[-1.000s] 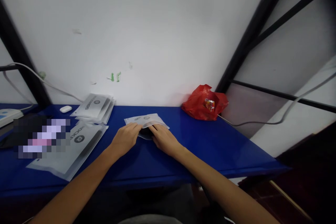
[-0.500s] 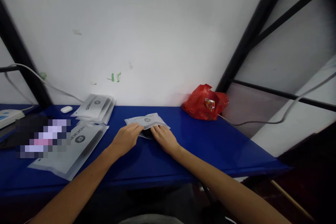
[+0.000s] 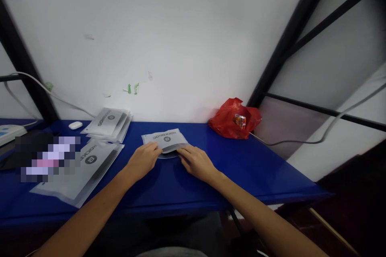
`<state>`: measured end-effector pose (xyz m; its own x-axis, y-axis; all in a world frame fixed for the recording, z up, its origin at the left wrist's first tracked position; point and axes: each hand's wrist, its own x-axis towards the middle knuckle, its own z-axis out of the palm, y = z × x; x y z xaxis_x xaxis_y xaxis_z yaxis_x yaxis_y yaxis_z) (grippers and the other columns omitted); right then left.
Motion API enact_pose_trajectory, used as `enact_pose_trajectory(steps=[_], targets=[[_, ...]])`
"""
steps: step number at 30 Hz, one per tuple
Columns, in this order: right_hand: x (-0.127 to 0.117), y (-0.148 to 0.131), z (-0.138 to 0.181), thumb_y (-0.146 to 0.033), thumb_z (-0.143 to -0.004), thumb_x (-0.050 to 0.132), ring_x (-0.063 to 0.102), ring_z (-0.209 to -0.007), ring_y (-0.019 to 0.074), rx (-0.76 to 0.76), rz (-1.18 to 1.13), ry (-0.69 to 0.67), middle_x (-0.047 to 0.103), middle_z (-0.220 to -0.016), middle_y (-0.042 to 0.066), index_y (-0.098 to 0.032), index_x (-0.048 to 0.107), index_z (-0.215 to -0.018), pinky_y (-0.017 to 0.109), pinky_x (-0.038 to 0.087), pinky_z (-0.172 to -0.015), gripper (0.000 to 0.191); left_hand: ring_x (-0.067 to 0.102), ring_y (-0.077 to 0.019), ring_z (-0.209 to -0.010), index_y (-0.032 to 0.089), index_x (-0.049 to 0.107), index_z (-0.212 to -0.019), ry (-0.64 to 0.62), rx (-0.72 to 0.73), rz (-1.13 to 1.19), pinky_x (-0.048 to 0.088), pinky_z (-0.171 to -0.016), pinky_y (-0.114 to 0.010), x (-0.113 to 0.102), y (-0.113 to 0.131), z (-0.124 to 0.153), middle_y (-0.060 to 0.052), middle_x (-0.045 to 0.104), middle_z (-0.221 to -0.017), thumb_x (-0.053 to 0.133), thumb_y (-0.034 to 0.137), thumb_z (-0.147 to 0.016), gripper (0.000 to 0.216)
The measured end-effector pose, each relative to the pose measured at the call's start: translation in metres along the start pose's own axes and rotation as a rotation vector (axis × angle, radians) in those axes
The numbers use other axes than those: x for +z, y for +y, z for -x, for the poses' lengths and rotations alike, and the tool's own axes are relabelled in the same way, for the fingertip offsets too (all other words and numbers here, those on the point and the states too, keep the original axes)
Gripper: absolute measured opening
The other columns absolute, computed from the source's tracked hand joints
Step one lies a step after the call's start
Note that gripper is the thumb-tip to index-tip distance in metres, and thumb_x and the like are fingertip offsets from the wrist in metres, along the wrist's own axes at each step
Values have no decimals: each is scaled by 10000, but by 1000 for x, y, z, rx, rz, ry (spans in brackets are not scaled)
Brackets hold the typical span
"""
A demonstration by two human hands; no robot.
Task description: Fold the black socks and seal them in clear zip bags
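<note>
A small grey pouch point(image 3: 165, 139) with dark lettering lies flat on the blue table point(image 3: 247, 164), its near edge between my two hands. My left hand point(image 3: 142, 161) rests at the pouch's near left corner, fingers curled and pinching the edge. My right hand point(image 3: 196, 161) lies at the near right corner, fingers extended and pressing on the pouch's lower edge. A dark strip shows under the pouch's near edge.
A stack of similar grey pouches point(image 3: 109, 123) lies at the back left, with a larger grey bag point(image 3: 81, 170) in front of it. A small white object point(image 3: 75, 125) sits beside the stack. A red plastic bag point(image 3: 234, 118) lies at the back right against the wall.
The pouch's top was raised and crumpled over a dark item; now it lies flat with its lettering showing. My right hand has slid slightly toward me along the near edge.
</note>
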<state>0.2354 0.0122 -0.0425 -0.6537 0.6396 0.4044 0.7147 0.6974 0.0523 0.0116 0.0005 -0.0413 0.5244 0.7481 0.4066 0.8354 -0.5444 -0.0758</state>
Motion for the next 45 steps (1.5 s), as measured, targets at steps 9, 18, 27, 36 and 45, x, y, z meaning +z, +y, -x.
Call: enact_pose_trajectory(steps=[9, 18, 27, 36, 45], targets=[[9, 2, -7, -221, -872, 499, 576, -860, 178, -67, -36, -68, 624, -908, 76, -164, 642, -997, 319, 444, -782, 198, 580, -186, -827, 192, 651, -966, -173, -4, 41, 463, -707, -283, -3, 5, 3, -57, 593, -858, 438, 177, -886, 229], [11, 5, -10, -271, -874, 503, 578, -848, 175, -30, -79, -83, 630, -899, 72, -157, 650, -1011, 306, 445, -758, 231, 580, -208, -939, 145, 596, -1002, -298, -61, 2, 480, -688, -271, 1, 3, 8, -95, 594, -981, 372, 19, -828, 310], [-2, -14, -23, -278, -831, 570, 542, -955, 216, -84, -50, 91, 601, -1029, 101, -172, 602, -999, 362, 433, -818, 201, 570, -198, -903, 163, 583, -942, -89, 6, -1, 469, -786, -322, -9, 2, 6, -69, 613, -923, 378, -50, -752, 351], [-22, -27, -24, -176, -862, 495, 549, -946, 187, -112, -298, 267, 632, -1036, 77, -191, 629, -895, 362, 440, -826, 138, 602, -115, -774, 205, 616, -918, 400, -185, 542, 488, -740, -234, -25, -1, 20, 7, 651, -854, 489, 284, -881, 153], [-23, -27, -25, -190, -859, 525, 577, -927, 177, -72, -479, 298, 654, -971, 70, -200, 646, -912, 366, 477, -823, 132, 622, -109, -705, 201, 630, -825, 536, -161, 533, 500, -687, -228, -23, -2, 26, 4, 673, -778, 472, 279, -891, 188]])
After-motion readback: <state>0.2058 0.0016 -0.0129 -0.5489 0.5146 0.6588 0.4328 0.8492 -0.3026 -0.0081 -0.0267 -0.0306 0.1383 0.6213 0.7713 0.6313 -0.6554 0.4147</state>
